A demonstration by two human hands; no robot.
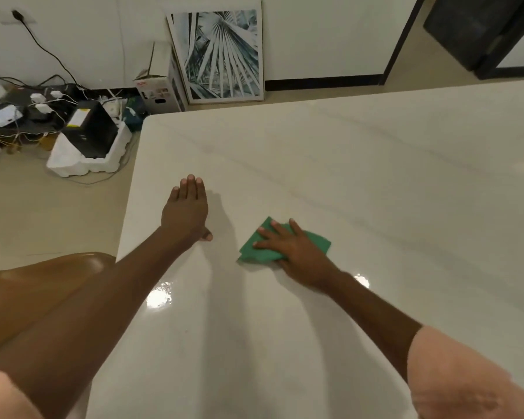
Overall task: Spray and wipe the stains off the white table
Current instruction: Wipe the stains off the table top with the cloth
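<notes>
Table top [360, 182], white and glossy, runs out ahead of me and off to my right, and I'm leaning over its near left corner. My right hand [291, 247] lies flat on the green cloth [254, 252], fingers straight and a little spread, pressing the folded pad down onto the surface, not bunching it. The cloth pokes out to the left of and beyond my fingertips, its long side running roughly left to right across the table. My left hand [185, 211] is planted palm-down just to the left of it, fingers pressed together and pointing away from me, thumb tucked out to the side; it holds nothing and I'd say it is only bracing my weight. A strip of bare table separates the two hands.

Wiping looks like the step in hand. No spray bottle is in sight, and I can't pick out a distinct stain from this height; there are only faint grey veins and two bright glare spots near my forearms. Most of the unwiped expanse lies forward and to the right of the cloth, so the right hand, already on it, is the one to sweep that way. Down on the floor, left, sits a tangle of cables and boxes [58, 116], with a framed print [218, 52] leaning against the wall.
</notes>
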